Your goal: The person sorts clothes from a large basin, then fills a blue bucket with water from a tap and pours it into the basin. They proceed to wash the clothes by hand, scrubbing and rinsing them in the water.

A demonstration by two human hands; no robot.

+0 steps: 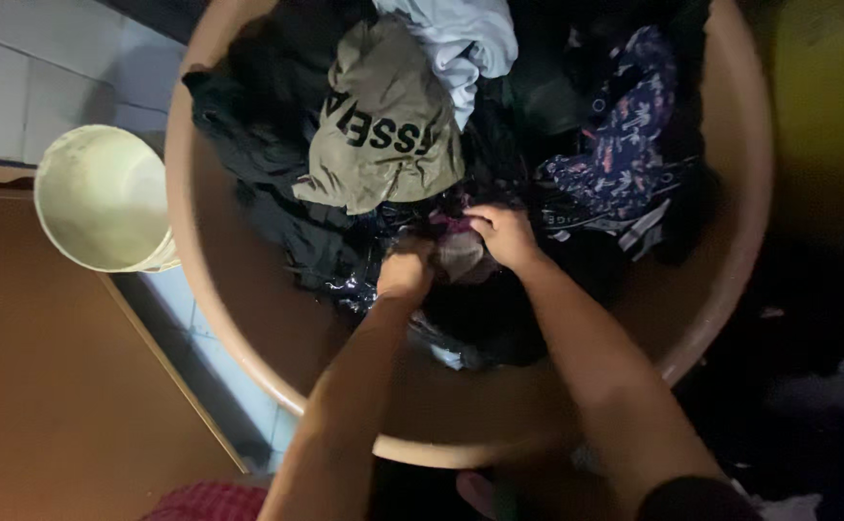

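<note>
Nearest the camera, bottom edge: a bit of red checked cloth (208,502) at lower left and a dark sleeve (697,497) at lower right, w/ both bare forearms reaching up & away into a big tan round basin (731,289). Left hand (405,273) is curled into a fist, fingers pressed together & bunched on dark wet cloth (461,253) near the basin's middle. Right hand (506,234) sits just beside it, slightly farther, fingers bent down & clamped on the same dark wad, which shows a purplish patch between the two hands; the hands are close, nearly touching. Wet sheen on the fabric below left hand. Farther on, the laundry pile: olive-grey shirt w/ black lettering (383,125) just beyond the hands, black garments (248,135) draped to its left over the basin side, navy floral-print piece (625,135) to the right, pale blue-white garment (465,39) at the far top. Outside the basin, left side: a cream bucket (104,198) touching the rim, standing on pale tiles (17,77); brown surface (46,386) below it. Right of basin is dark, can't tell much.
</note>
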